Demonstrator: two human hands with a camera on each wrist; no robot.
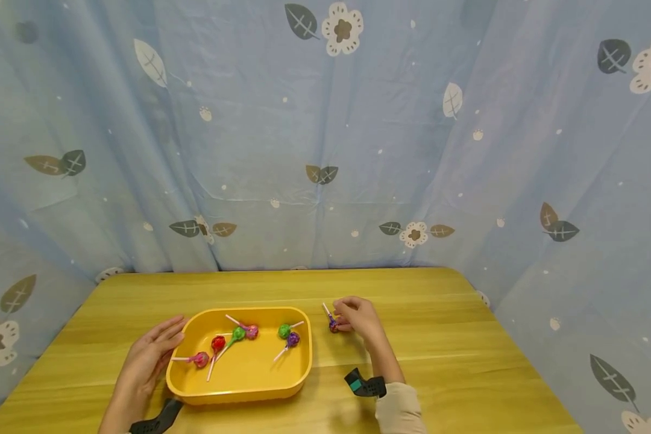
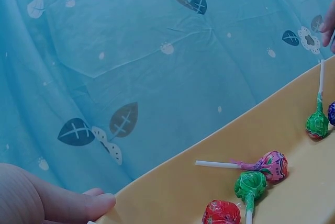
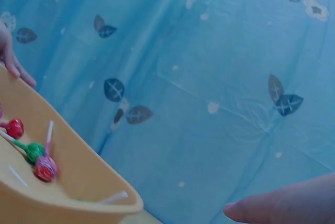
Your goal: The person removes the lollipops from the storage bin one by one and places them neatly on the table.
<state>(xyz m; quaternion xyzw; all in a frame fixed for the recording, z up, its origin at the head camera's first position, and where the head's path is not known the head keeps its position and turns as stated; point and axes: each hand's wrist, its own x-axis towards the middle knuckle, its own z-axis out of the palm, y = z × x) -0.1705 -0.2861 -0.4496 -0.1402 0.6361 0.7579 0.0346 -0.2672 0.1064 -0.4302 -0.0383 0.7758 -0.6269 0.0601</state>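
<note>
A yellow plastic tray (image 1: 239,395) stands on the table, holding several wrapped lollipops. Among these are a red lollipop (image 1: 218,343), a green lollipop (image 1: 239,333) and a pink lollipop (image 1: 252,331). My left hand (image 1: 147,355) rests against the tray's left wall with its fingers fairly straight; in the left wrist view its fingertips touch the rim. Right of the tray, my right hand (image 1: 360,319) pinches a purple lollipop (image 1: 333,325) by its candy end, the white stick pointing up and left. In the right wrist view only one finger (image 3: 277,205) shows, and that lollipop is hidden.
The wood-grain table (image 1: 439,349) extends to both sides of the tray. A blue patterned curtain (image 1: 282,132) hangs behind its far edge. Each wrist wears a black strap (image 1: 364,384).
</note>
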